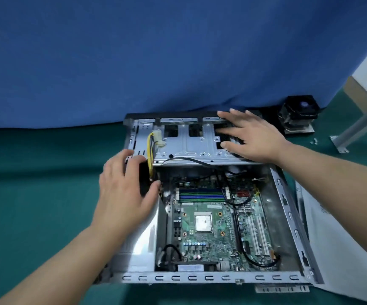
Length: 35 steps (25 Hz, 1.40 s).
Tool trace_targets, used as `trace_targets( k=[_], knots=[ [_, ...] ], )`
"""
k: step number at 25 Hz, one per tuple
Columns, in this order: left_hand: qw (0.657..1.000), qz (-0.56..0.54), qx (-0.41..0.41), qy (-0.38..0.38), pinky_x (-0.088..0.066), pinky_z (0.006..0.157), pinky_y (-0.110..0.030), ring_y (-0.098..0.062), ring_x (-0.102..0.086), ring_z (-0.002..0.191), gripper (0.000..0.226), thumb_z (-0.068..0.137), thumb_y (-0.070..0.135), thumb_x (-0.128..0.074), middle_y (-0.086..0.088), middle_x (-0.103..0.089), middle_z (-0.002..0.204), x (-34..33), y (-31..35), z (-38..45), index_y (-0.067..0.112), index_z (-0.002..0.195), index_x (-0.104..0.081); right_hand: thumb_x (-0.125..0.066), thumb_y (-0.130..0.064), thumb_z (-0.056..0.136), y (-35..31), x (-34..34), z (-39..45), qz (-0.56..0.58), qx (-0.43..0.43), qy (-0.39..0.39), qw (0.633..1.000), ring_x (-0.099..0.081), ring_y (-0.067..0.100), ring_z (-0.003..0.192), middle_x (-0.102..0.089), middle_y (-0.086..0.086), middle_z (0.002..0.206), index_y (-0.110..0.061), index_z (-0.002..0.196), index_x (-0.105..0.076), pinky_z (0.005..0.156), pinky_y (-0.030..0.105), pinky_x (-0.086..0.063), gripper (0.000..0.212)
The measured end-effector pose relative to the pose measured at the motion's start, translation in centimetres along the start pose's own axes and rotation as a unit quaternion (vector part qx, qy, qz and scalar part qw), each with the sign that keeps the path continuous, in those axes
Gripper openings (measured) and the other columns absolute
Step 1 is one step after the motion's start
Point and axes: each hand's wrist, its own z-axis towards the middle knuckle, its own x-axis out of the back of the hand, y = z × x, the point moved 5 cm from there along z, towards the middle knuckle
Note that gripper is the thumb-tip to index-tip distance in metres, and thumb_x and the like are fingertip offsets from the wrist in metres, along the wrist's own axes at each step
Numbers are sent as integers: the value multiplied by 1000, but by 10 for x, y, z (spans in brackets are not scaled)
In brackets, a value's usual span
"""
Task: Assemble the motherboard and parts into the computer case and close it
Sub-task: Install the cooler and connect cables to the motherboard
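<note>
Green cloth covers the worktop (35, 183); blue backdrop behind. Head view only: open computer case (211, 278) lies flat w/ motherboard (208, 223) seated inside, CPU (203, 223) bare at board centre, RAM slots just beyond it. Drive cage (189, 148) sits along the case's far edge, above the board.

Right hand (252, 137) lies flat on the cage's right end, fingers (228, 116) spread wide, holding nothing. Left hand (127, 188) is at the case's far-left corner, fingers loosely curled round a black part just beside the yellow cables (150, 150); can't tell if it actually grips. Black cable runs across the board's right side.

CPU cooler (299, 113) stands on the cloth, well apart from the case, off its far-right corner. White sheet (336, 249) lies along the case's right wall.
</note>
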Motion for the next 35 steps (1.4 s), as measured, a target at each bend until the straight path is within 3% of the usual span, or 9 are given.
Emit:
trace_targets(
  k=[2,5,17,21,23,25,27,30,35],
  knots=[
    [998,-2,50,-26,-30,113,-47,-25,-33,138,63,90,48,-68,-4,-42,147,-8,-7,6,16,140,-47,-19,-76,91,-2,-2,2,2,-5,-6,1000,-3,6,157,-8,-24,168,-46,147,-49,129,38,-3,71],
    [998,10,54,-34,-35,110,-44,-20,-31,138,61,92,51,-62,3,-42,149,-14,-9,13,20,142,-46,-19,-75,91,-3,0,3,-6,-9,-9,1000,-3,7,157,-8,-23,169,-47,147,-49,129,40,-5,69],
    [988,41,95,-113,-43,104,-48,-26,-24,147,69,87,26,-57,2,-31,162,-12,-24,28,23,152,-36,-22,-67,97,-17,1,24,-23,-8,-26,999,-6,14,158,-10,-15,170,-39,144,-55,128,43,-7,64],
    [986,31,90,-137,-42,107,-50,-29,-23,149,75,83,21,-58,1,-30,163,-11,-28,31,21,154,-34,-34,-63,99,-45,3,27,86,-106,-42,990,-17,23,156,-20,-6,170,-26,143,-59,126,48,-14,63],
    [985,25,93,-145,-40,109,-49,-29,-21,149,77,82,20,-59,1,-28,164,-11,-32,32,21,155,-34,-39,-64,99,-82,8,23,191,-137,-19,972,-40,26,143,-35,-3,162,-25,140,-58,121,48,-29,60],
    [985,20,90,-147,-39,109,-49,-29,-20,150,76,84,21,-60,3,-28,165,-8,-33,32,22,155,-34,-44,-66,96,-125,9,17,165,-102,-18,981,-50,20,128,-48,-8,146,-31,136,-57,113,45,-36,55],
    [986,9,82,-143,-39,109,-49,-29,-20,150,74,85,24,-60,4,-29,164,-4,-32,31,24,155,-36,-53,-56,96,-156,7,13,119,-69,-32,990,-53,18,121,-58,-8,129,-31,133,-59,108,41,-38,45],
    [986,-22,83,-142,-38,108,-49,-27,-16,150,67,90,31,-58,8,-29,163,-4,-39,31,28,154,-38,-54,-33,102,-171,7,21,125,-107,-17,986,-55,20,112,-62,-6,116,-29,123,-66,99,37,-37,25],
    [986,-62,100,-119,-34,107,-45,-25,-20,142,52,92,47,-64,12,-41,153,-3,-44,37,33,141,-54,-54,-37,101,-172,16,19,131,-121,-11,984,-54,20,110,-67,-6,110,-30,117,-70,94,36,-37,24]
  ],
)
